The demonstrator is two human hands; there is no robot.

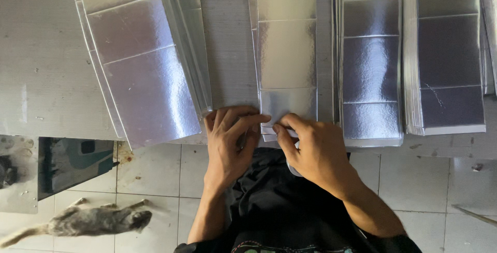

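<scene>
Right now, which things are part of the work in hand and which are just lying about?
In use:
left hand
right hand
middle foil stack, near end pinched by both hands

Lying about:
left foil stack
two right foil stacks
table
cat on the tiled floor

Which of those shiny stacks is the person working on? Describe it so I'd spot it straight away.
On the grey table lie four piles of silver foil sheets. It is the second stack from the left, narrow and straight. Only this one has both hands, left and right, pinching its near edge.
</scene>
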